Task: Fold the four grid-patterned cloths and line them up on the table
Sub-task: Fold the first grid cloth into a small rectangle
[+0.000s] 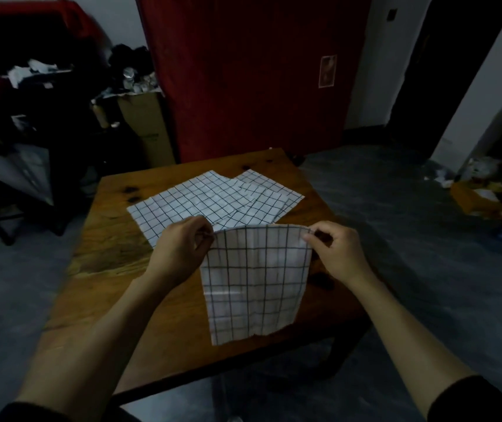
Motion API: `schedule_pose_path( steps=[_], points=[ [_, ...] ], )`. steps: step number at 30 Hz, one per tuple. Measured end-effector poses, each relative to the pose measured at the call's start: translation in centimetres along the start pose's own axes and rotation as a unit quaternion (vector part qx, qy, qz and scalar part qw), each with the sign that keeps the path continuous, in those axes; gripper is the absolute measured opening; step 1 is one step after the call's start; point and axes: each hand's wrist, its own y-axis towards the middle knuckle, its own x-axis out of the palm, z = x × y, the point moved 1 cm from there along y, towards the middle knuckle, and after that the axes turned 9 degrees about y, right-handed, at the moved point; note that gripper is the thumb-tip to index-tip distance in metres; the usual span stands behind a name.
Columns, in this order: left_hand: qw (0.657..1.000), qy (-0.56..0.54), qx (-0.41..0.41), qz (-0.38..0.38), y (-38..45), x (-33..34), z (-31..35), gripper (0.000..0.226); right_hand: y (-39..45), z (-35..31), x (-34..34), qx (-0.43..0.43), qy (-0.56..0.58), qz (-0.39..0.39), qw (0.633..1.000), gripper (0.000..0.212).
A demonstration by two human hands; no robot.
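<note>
A white cloth with a dark grid [256, 281] hangs in the air above the near middle of the wooden table [113, 248]. My left hand [179, 248] pinches its upper left corner and my right hand [335, 248] pinches its upper right corner. The cloth's lower edge hangs near the table's front edge. Behind it, more grid cloths [213, 199] lie flat and overlapping across the far half of the table; their exact number is unclear because they overlap.
A cardboard box [146, 126] and a red curtain [252, 74] stand behind the table. Dark furniture with clutter [27, 95] fills the left side. Loose items lie on the grey floor at the right [493, 190].
</note>
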Motion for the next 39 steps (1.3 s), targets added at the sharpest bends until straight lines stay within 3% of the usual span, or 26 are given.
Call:
schedule_pose_path(
  steps=[14, 31, 39],
  points=[
    [0.993, -0.055, -0.023, 0.098, 0.8, -4.0, -0.1, 0.011, 2.8, -3.2, -0.7, -0.073, 0.006, 0.042, 0.996, 0.011],
    [0.976, -0.171, -0.068, -0.113, -10.2, 3.9, 0.2, 0.017, -9.3, 4.9, 2.4, 0.066, 0.052, -0.075, 0.994, 0.006],
    [0.976, -0.13, -0.115, -0.133, -8.0, 8.3, -3.7, 0.013, -7.0, 6.9, 5.7, 0.13, 0.006, -0.064, 0.989, 0.012]
  ],
)
